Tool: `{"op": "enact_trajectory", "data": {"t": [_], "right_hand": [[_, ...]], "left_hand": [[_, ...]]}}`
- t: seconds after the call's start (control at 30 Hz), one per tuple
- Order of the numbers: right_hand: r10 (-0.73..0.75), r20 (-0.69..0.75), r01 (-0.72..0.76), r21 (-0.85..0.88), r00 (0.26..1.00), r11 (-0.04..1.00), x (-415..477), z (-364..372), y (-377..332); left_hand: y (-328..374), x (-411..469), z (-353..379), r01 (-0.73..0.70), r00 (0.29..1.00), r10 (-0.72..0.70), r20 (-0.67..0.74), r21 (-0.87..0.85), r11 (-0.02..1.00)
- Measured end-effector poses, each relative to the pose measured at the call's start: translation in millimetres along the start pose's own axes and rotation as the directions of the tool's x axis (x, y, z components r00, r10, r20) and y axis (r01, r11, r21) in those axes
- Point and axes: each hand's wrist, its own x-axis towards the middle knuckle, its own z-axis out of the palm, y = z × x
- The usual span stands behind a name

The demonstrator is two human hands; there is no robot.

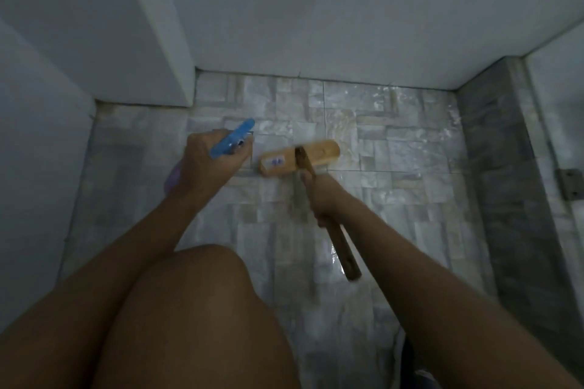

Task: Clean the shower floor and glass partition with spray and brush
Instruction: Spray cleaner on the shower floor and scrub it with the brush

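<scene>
We grip the handle of the pale wooden long-handled scrubbing brush (300, 156) in our right hand (325, 199), fingers wrapped round the shaft, and the brush head sits flat on the wet pale stone-patterned tile floor (395, 151). Just left of that brush head, our left hand (205, 164) holds the blue-nozzled spray bottle with a purple body (232, 139), fingers curled round its neck. The floor right of the brush head glistens with water or suds, so we judge slipping the main risk: we crouch low with a bare knee (202, 294) forward, and a hard push on the handle could carry our weight off balance. A squeeze of the trigger while scrubbing could also waste spray on the wall. The glass partition (556, 104), far right of the brush head, is cut off at the frame edge; only a metal hinge (569, 183) marks it. The bottle's body is mostly hidden behind our hand, the bristles are unseen, and the dim light blurs the brush label.
</scene>
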Motion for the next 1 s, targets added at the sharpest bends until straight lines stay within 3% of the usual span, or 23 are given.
{"op": "enact_trajectory", "data": {"t": [0.13, 0.33, 0.43, 0.53, 0.67, 0.77, 0.9, 1.0], "right_hand": [[-0.004, -0.017, 0.005, 0.066, 1.000, 0.998, 28, -16, -28], [0.112, 0.041, -0.109, -0.059, 0.993, 0.992, -33, 0, 53], [0.004, 0.037, -0.001, -0.079, 0.999, 0.997, -5, -17, 18], [-0.166, -0.069, 0.157, -0.121, 0.984, 0.980, 57, -38, -50], [-0.108, -0.086, 0.101, -0.086, 0.990, 0.991, 106, -61, -111], [-0.151, -0.075, 0.144, -0.094, 0.986, 0.985, 84, -51, -82], [-0.010, 0.046, 0.014, -0.088, 0.999, 0.996, 29, -31, -8], [0.024, 0.059, -0.017, -0.110, 0.998, 0.994, 25, -32, -11]], "left_hand": [[-3, 8, -2, 0.010, 0.989, -0.014, -0.148, -0.030, 0.999], [-23, 17, -11, 0.005, 0.950, 0.010, -0.311, 0.048, 0.999], [-28, 20, -8, -0.009, 0.958, 0.042, -0.285, 0.116, 0.993], [-28, 21, -8, -0.018, 0.960, 0.049, -0.274, 0.116, 0.993], [-20, 20, -3, -0.036, 0.972, 0.051, -0.229, 0.070, 0.997], [-15, 21, -3, -0.005, 0.979, 0.021, -0.204, 0.078, 0.997], [-15, 28, -8, 0.044, 0.975, -0.036, -0.219, 0.032, 0.999], [-20, 28, -11, 0.013, 0.973, 0.007, -0.229, 0.085, 0.996]]}}
